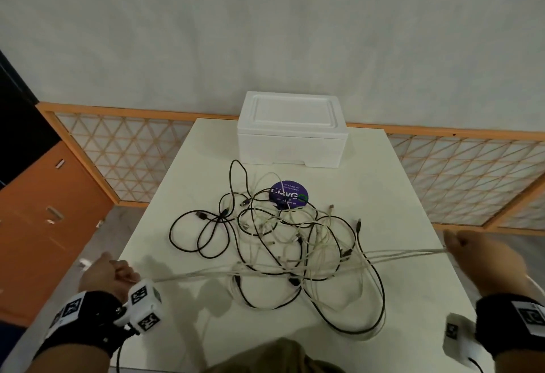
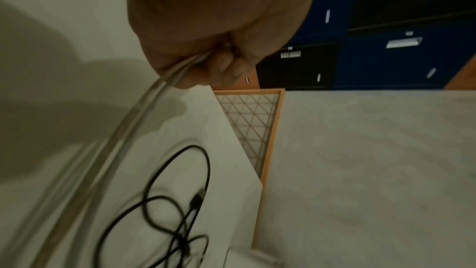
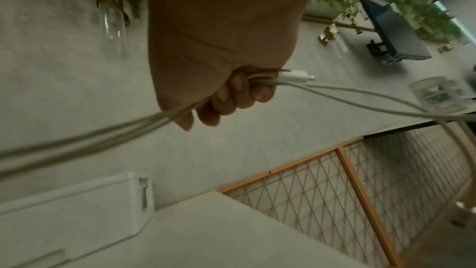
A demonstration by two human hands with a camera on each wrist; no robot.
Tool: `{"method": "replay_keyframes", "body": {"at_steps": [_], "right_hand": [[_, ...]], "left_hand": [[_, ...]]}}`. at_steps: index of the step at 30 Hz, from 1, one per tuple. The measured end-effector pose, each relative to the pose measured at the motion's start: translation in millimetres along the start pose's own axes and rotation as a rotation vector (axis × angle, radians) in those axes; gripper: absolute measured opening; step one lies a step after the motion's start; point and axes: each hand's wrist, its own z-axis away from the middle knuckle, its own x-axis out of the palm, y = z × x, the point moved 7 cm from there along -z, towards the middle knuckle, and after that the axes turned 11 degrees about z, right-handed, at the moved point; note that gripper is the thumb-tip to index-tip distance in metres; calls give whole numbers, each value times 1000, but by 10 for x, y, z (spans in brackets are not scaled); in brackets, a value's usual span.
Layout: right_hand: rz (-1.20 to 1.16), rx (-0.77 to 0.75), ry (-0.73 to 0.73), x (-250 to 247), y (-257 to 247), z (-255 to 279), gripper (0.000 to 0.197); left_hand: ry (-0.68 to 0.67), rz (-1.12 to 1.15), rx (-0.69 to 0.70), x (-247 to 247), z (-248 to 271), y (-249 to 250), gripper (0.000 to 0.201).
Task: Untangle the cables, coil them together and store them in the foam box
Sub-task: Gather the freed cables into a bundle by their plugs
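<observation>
A tangle of black and white cables [image 1: 283,243] lies in the middle of the white table [image 1: 398,178]. Several white cable strands [image 1: 295,265] are stretched taut across it between my two hands. My left hand [image 1: 118,272] grips one end of the strands [image 2: 165,87] at the table's left edge. My right hand [image 1: 469,251] grips the other end [image 3: 144,129] at the right edge, with a white plug [image 3: 296,75] sticking out past the fingers. The white foam box [image 1: 292,134] stands at the back of the table with its lid on; its side [image 3: 72,211] shows in the right wrist view.
A round purple sticker [image 1: 289,194] lies under the tangle near the box. Loops of black cable [image 2: 165,211] lie near the table's left edge. An orange-framed lattice screen [image 1: 124,148] runs behind the table. An orange cabinet [image 1: 44,225] stands at left.
</observation>
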Motion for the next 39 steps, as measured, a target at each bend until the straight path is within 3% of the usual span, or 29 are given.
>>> {"method": "replay_keyframes", "body": {"at_steps": [4, 6, 11, 15, 19, 24, 28, 31, 34, 39], "right_hand": [[79, -43, -154, 612, -135, -204, 36], [126, -129, -175, 807, -427, -235, 49], [33, -412, -79, 451, -1863, 426, 13], [-13, -776, -237, 440, -2983, 1025, 21], [-59, -889, -384, 618, -3607, 1500, 22], [48, -871, -550, 996, -3826, 1674, 30], [274, -922, -547, 1074, -3847, 1738, 47], [341, -973, -565, 1151, -3821, 1791, 45], [272, -1000, -542, 1105, -3872, 1759, 25], [47, -854, -415, 864, -4015, 1463, 27]], "left_hand": [[-150, -78, -101, 336, 130, -271, 35], [-195, -73, -120, 461, 164, -380, 36], [-244, -54, -146, 595, 211, -539, 31], [-311, -117, -253, 602, 190, -606, 29], [-377, -193, -302, 603, 165, -626, 36], [-381, -263, -267, 606, 88, -621, 35], [-374, -269, -248, 608, 47, -608, 40], [-372, -261, -232, 593, 13, -607, 35], [-382, -270, -199, 601, -45, -582, 29], [-363, -261, -194, 604, -151, -615, 34]]}}
